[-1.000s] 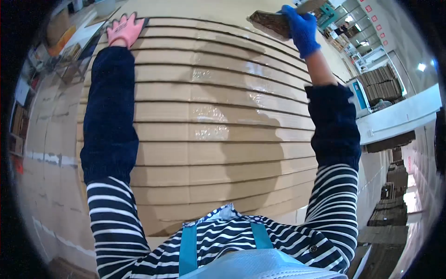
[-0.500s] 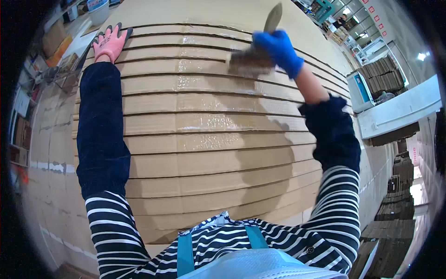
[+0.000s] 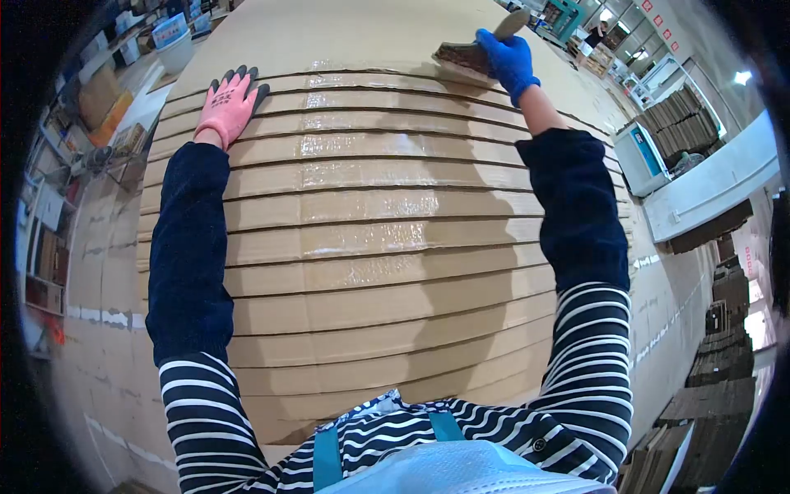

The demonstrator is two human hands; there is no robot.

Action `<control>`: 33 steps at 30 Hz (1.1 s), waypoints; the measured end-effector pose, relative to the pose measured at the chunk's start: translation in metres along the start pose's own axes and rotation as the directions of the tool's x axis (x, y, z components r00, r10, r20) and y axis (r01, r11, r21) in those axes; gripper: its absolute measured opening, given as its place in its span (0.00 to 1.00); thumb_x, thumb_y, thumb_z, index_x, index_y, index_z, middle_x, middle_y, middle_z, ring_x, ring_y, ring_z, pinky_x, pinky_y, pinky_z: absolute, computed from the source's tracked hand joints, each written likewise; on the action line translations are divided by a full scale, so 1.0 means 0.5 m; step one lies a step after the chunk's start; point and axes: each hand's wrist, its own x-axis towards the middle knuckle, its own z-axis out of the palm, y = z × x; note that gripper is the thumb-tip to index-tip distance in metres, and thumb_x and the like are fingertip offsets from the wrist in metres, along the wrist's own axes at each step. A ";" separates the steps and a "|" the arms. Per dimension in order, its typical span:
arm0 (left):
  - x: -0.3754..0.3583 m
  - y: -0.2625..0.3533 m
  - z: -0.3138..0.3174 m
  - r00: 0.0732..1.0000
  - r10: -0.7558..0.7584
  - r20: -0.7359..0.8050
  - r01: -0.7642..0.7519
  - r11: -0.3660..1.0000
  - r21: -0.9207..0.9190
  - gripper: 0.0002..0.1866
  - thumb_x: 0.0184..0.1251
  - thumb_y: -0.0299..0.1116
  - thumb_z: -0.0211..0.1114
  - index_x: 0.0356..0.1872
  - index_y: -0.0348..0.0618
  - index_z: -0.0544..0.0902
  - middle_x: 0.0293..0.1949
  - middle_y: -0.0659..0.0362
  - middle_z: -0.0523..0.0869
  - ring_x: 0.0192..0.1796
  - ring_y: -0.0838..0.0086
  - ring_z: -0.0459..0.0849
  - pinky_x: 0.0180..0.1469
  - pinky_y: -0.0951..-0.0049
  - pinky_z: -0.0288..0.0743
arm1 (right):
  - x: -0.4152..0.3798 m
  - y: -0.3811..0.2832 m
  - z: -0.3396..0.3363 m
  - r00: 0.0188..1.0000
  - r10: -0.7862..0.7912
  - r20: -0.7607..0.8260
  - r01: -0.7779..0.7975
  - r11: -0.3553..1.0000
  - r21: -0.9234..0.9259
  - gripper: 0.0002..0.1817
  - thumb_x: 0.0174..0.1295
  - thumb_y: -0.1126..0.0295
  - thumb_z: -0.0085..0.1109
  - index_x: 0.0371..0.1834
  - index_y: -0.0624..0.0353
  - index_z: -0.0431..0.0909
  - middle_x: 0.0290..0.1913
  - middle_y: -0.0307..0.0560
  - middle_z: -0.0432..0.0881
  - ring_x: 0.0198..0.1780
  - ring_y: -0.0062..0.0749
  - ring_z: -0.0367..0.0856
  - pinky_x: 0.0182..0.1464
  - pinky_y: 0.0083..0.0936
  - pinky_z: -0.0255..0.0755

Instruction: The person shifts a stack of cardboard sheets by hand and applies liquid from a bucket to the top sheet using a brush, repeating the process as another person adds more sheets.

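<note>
Closest in you've got a fanned stack of cardboard sheets (image 3: 370, 272), each one stepped back so a strip of its edge shows, and it fills most of the view. The strips nearest the body look dry and matte, while the ones from about the middle out toward the hands are shiny and wet, so I'd guess the gluing is roughly half done or a bit more, with the near strips left to coat. Further out, the left hand (image 3: 226, 103) in a pink glove lies flat with its fingers spread, pressing on the sheets and holding nothing. Off to its right and a bit farther, the right hand (image 3: 508, 59) in a blue glove has its fingers wrapped tight around a brush (image 3: 465, 56), bristles touching the far glossy strip. Past the fingers there's a bucket (image 3: 174, 45) on the left and stacks of cardboard (image 3: 679, 123) way off right.
</note>
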 end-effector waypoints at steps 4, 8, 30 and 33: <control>-0.011 0.008 -0.017 1.000 -0.002 -0.008 0.002 0.999 -0.038 0.26 0.62 0.48 0.37 0.58 0.45 0.59 0.60 0.56 0.58 0.63 0.65 0.52 0.63 0.62 0.43 | -0.030 0.026 0.006 0.993 0.011 0.115 -0.011 1.000 0.001 0.23 0.44 0.53 0.57 0.22 0.69 0.77 0.18 0.45 0.76 0.23 0.27 0.73 0.28 0.24 0.67; -0.003 0.003 -0.002 1.000 -0.010 -0.024 0.010 1.000 -0.007 0.27 0.62 0.49 0.36 0.58 0.45 0.58 0.60 0.55 0.58 0.63 0.64 0.52 0.63 0.62 0.42 | -0.133 -0.055 -0.022 0.880 0.158 0.447 -0.182 0.983 0.013 0.21 0.43 0.57 0.58 0.23 0.70 0.76 0.19 0.41 0.75 0.23 0.22 0.71 0.27 0.22 0.66; 0.001 -0.006 0.005 1.000 0.013 -0.019 -0.011 0.993 0.118 0.26 0.61 0.50 0.34 0.59 0.51 0.56 0.62 0.59 0.54 0.64 0.65 0.52 0.62 0.60 0.43 | -0.401 -0.253 0.022 0.751 0.184 0.635 -0.192 0.980 -0.057 0.19 0.45 0.57 0.57 0.21 0.67 0.76 0.17 0.42 0.74 0.21 0.19 0.70 0.25 0.21 0.66; 0.003 -0.015 0.017 0.995 0.024 -0.101 -0.019 0.999 0.051 0.24 0.62 0.46 0.35 0.58 0.49 0.58 0.61 0.59 0.57 0.63 0.66 0.53 0.62 0.61 0.43 | -0.255 -0.275 0.104 0.938 -0.080 0.337 -0.016 0.962 0.273 0.18 0.47 0.58 0.57 0.19 0.67 0.76 0.14 0.37 0.72 0.20 0.15 0.69 0.24 0.18 0.65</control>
